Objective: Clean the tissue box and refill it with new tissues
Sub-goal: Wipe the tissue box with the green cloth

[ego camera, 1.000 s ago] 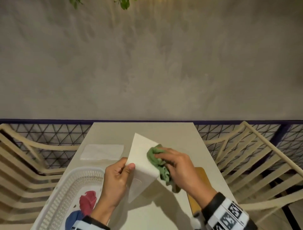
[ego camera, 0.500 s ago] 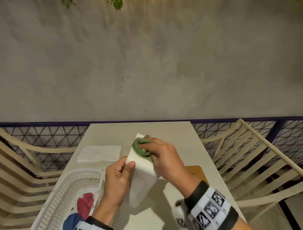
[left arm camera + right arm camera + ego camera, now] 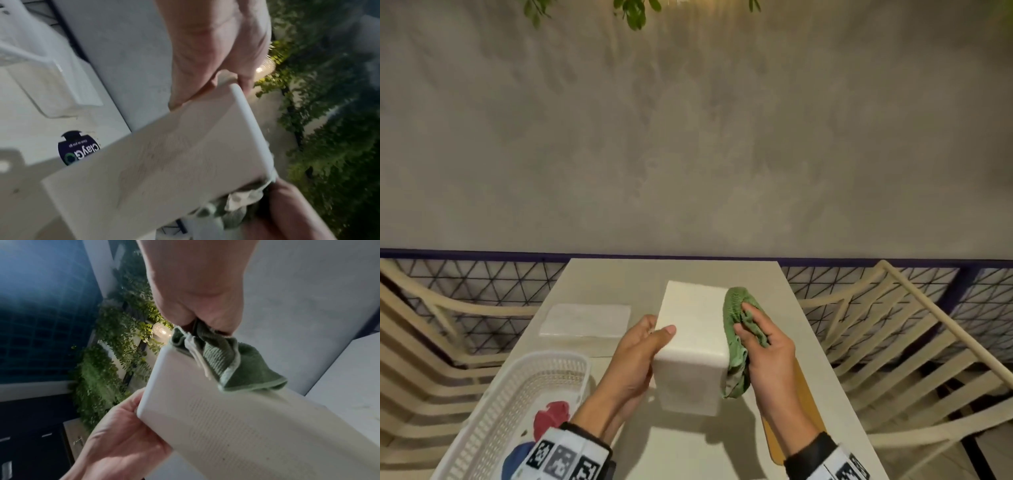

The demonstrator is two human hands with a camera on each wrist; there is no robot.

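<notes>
A plain white tissue box (image 3: 690, 329) is held above the table, one long face turned up. My left hand (image 3: 642, 346) grips its left side, thumb on the top face. My right hand (image 3: 760, 337) holds a bunched green cloth (image 3: 736, 329) against the box's right side. The right wrist view shows the green cloth (image 3: 222, 363) pinched in the fingers and draped over the box (image 3: 236, 418). In the left wrist view the box (image 3: 164, 159) fills the middle. A flat white pack of tissues (image 3: 585, 320) lies on the table to the left.
A white perforated basket (image 3: 500, 421) with red and blue cloths stands at the near left. A wooden lid or board (image 3: 791, 411) lies under my right forearm. Slatted cream chairs (image 3: 914, 359) flank the narrow table (image 3: 688, 270). A grey wall stands behind.
The box has been turned so a broad face points up. The right hand with the cloth has slid from the box's top left to its right side.
</notes>
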